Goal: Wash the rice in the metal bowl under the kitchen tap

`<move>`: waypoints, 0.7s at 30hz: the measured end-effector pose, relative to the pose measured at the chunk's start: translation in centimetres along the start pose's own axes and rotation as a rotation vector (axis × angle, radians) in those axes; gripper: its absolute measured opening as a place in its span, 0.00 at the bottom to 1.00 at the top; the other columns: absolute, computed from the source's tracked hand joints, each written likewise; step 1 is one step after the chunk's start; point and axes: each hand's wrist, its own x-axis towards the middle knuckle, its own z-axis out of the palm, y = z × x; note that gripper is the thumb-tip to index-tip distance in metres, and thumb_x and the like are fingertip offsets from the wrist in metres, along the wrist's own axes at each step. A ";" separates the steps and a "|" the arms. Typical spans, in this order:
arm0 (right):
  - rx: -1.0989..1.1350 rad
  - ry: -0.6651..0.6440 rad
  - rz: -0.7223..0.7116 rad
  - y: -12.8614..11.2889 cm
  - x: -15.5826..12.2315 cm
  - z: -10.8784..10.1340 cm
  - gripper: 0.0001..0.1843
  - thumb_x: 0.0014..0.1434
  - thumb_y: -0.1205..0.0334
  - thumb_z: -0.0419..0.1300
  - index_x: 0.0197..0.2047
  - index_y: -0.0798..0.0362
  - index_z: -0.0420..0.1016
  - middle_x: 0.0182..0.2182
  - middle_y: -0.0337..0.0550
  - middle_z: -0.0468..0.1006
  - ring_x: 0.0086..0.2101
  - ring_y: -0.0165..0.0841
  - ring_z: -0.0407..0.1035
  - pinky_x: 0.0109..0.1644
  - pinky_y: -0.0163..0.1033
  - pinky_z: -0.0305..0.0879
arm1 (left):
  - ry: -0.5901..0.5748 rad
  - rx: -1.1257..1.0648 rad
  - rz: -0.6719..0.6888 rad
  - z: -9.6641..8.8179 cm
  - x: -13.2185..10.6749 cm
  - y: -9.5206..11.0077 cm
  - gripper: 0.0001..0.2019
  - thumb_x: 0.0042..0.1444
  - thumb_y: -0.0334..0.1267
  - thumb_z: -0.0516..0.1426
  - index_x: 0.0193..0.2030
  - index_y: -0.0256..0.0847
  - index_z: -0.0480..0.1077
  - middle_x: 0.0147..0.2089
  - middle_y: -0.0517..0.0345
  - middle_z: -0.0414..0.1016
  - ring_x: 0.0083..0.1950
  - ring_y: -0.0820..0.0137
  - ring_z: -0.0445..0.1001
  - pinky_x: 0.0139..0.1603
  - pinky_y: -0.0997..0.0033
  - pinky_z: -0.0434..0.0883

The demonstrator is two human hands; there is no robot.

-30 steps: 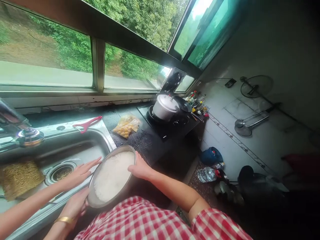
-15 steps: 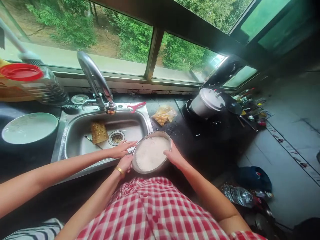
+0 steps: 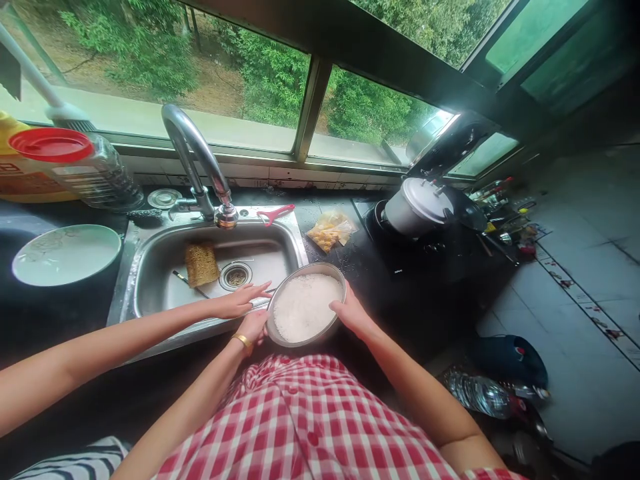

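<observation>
Close to my body, at the sink's front right corner, I hold a round metal bowl (image 3: 283,339) of white rice (image 3: 306,308). My left hand (image 3: 253,325), with a gold band at its wrist, is closed on the bowl's left side; part of its fingers is hidden below. My right hand (image 3: 351,311) grips the right side, the thumb over the rim. Another person's hand (image 3: 240,301) reaches in from the left with fingers stretched out, near the bowl's left rim. Whether it touches the bowl I cannot tell.
Left of the bowl is the steel sink (image 3: 141,283) with a brown scrubber (image 3: 201,265) inside and a faucet (image 3: 197,160) above. A red peeler (image 3: 276,214) lies on its back edge. A plastic bag (image 3: 331,230), a pressure cooker (image 3: 419,207) and a white plate (image 3: 67,255) stand around.
The view has shifted slightly, so the surroundings sit a little further right. Both my hands keep hold of the bowl. The other person's hand stays near its left rim.
</observation>
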 end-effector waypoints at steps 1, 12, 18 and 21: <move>-0.003 0.004 0.020 -0.1 -0.1 0.0 0.39 0.43 0.65 0.53 0.61 0.49 0.54 0.56 0.46 0.62 0.56 0.43 0.55 0.61 0.49 0.50 | -0.019 -0.034 -0.037 0.3 -0.1 -0.3 0.13 0.48 0.49 0.54 0.26 0.40 0.62 0.14 0.61 0.62 0.15 0.74 0.60 0.14 0.78 0.53; 0.093 -0.056 0.160 2.5 0.2 -2.1 0.47 0.37 0.72 0.51 0.64 0.49 0.51 0.52 0.43 0.69 0.52 0.42 0.60 0.57 0.47 0.56 | -0.063 0.372 0.014 0.2 -0.6 0.5 0.17 0.57 0.48 0.43 0.36 0.40 0.66 0.19 0.59 0.69 0.16 0.72 0.63 0.19 0.73 0.62; 0.166 -0.055 0.146 3.6 0.6 -2.6 0.47 0.35 0.74 0.50 0.63 0.50 0.56 0.50 0.41 0.71 0.52 0.39 0.61 0.58 0.46 0.54 | 0.210 0.970 0.574 0.7 0.3 2.8 0.22 0.61 0.39 0.40 0.55 0.37 0.66 0.52 0.44 0.72 0.52 0.60 0.71 0.53 0.59 0.66; 0.190 -0.055 0.163 3.6 0.6 -2.7 0.48 0.34 0.74 0.49 0.63 0.51 0.56 0.50 0.41 0.71 0.52 0.39 0.62 0.59 0.46 0.54 | 0.150 1.049 0.922 3.1 2.0 4.1 0.24 0.62 0.39 0.39 0.61 0.33 0.60 0.60 0.44 0.65 0.63 0.63 0.60 0.63 0.59 0.57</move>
